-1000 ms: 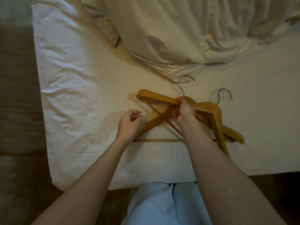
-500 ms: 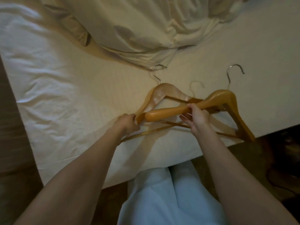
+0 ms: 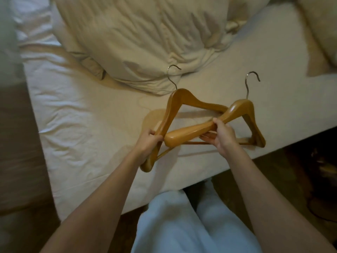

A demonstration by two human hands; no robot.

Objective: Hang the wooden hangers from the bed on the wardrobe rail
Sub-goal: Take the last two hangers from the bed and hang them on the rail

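Observation:
Two wooden hangers with metal hooks are lifted just above the white bed sheet (image 3: 82, 114). My left hand (image 3: 148, 141) is shut on the left arm of the left hanger (image 3: 177, 101), whose hook points toward the duvet. My right hand (image 3: 221, 136) is shut on the left arm of the right hanger (image 3: 235, 112), which crosses in front of the other one. The wardrobe rail is out of view.
A crumpled cream duvet (image 3: 145, 39) covers the far part of the bed. A pillow (image 3: 322, 26) lies at the far right. The bed's edge runs diagonally in front of my light blue trousers (image 3: 182, 221). Dark floor (image 3: 300, 170) shows on the right.
Both hangers lay on the sheet a second ago. My left hand has closed on one hanger, my right hand lifted the other, and both are now raised and spread apart.

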